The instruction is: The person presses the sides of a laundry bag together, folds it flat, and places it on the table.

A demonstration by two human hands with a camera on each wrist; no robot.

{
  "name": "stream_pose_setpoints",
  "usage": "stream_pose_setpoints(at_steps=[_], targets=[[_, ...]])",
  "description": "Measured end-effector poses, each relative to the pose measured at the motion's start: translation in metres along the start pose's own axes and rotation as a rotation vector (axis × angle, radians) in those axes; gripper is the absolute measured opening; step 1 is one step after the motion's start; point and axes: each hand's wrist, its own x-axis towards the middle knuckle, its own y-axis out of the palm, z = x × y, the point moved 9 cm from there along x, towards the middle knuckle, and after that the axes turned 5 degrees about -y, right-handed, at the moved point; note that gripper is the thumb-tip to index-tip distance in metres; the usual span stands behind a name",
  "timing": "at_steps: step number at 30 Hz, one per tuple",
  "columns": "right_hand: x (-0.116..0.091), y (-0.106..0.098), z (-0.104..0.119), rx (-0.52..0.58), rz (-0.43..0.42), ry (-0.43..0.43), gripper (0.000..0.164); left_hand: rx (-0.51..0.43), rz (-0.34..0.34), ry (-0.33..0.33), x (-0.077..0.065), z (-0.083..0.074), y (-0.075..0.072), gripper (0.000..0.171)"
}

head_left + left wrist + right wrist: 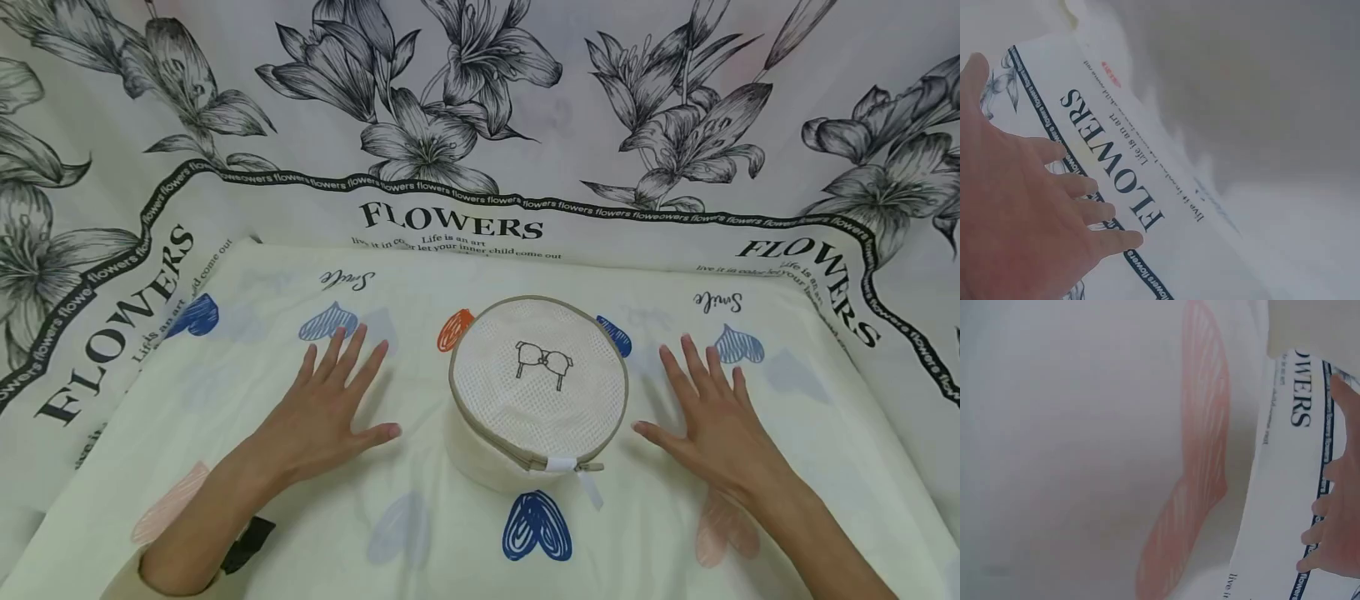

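Observation:
In the head view, a round white mesh laundry bag point(537, 392) stands upright, its lid stitched with a small dark animal outline. A beige zipper rings the lid, and the zipper pull point(590, 467) sits at the front right beside a white tag. To its left, my left hand point(322, 412) is spread palm down with straight fingers, apart from the bag. My right hand point(712, 421) is likewise spread on the other side, not touching it. Each wrist view shows its hand with fingers extended and nothing held.
The bag and hands are over a pale cloth point(420, 383) printed with colored hearts and "Smile" lettering. Behind it hangs or lies white fabric point(570, 150) with black flower drawings and a dark band reading "flowers". A black strap point(249, 546) shows at the left wrist.

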Motion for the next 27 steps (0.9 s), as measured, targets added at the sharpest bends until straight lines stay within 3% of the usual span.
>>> stream_pose_setpoints(at_steps=[16, 27], targets=[[0.005, -0.026, 0.018, -0.013, -0.056, -0.071, 0.095, -0.05, -0.018, 0.055, 0.0, -0.017, -0.016, 0.103], [0.008, -0.042, 0.031, 0.044, -0.112, -0.132, 0.088, -0.091, -0.095, 0.134, 0.003, -0.035, -0.032, 0.103]])
